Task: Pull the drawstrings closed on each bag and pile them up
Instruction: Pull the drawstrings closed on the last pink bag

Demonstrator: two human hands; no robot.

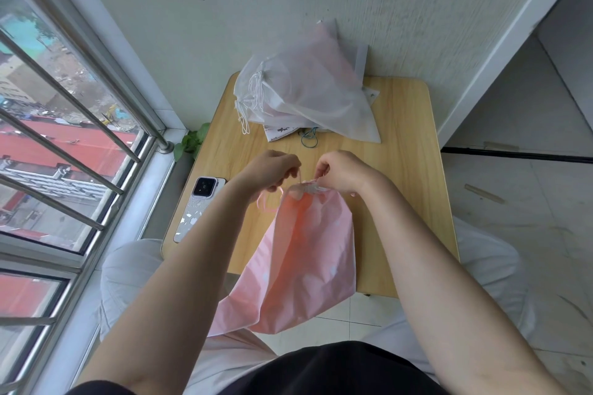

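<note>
Pink bag (301,260) lower end hangs past the table (401,170) edge, partly behind the left forearm. Left hand (268,171) fingertips curled under, cord grip hidden. White bag pile (308,90) blurred; count unclear. Print on the flat bag (282,131) beneath illegible.

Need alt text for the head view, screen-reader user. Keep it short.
Two bare hands hold a pink bag over a small wooden table: the left hand pinches its pink drawstring, the right hand grips the gathered mouth. A pile of white bags lies at the table's far edge, a phone at its left edge by a barred window.
</note>
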